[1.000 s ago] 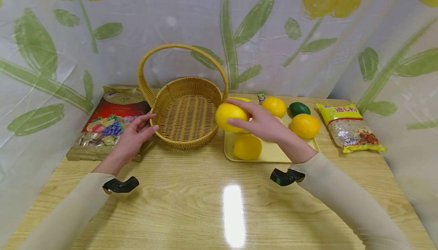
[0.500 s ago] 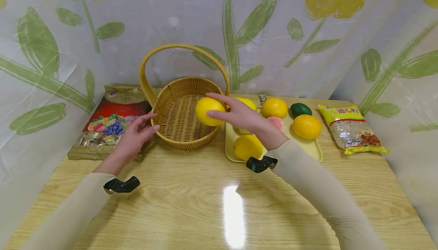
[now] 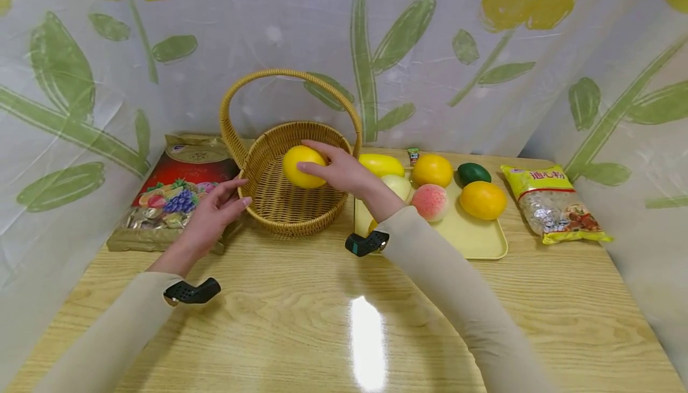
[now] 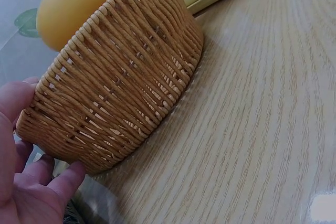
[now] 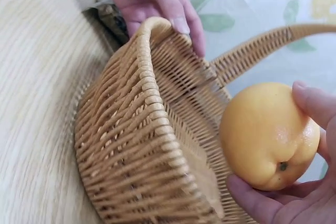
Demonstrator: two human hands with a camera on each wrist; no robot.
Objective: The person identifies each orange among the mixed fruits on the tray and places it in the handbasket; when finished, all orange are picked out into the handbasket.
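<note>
My right hand [image 3: 346, 172] grips a round yellow-orange fruit [image 3: 301, 167] by its side, with thumb and fingers around it. The fruit is held over the open wicker basket [image 3: 290, 227], inside the ring of its rim in the head view. In the right wrist view the fruit [image 5: 265, 137] shows a dark stem dimple and a crease. My left hand [image 3: 215, 205] holds the basket's left rim, its thumb at the rim and its fingers against the outer wall. The basket's tall handle [image 3: 279, 72] arches above.
A cream tray [image 3: 473, 246] on the right bears a peach [image 3: 429, 202], a pale green fruit [image 3: 396, 185], a dark green fruit [image 3: 474, 173] and several yellow ones. A red-and-gold candy bag [image 3: 180, 193] lies left, a yellow food bag [image 3: 553, 202] far right. A curtain [image 3: 269, 28] stands behind.
My right hand has carried the yellow-orange fruit leftward from above the tray to over the basket. The peach on the tray has come into sight. My left hand stays at the basket's rim.
</note>
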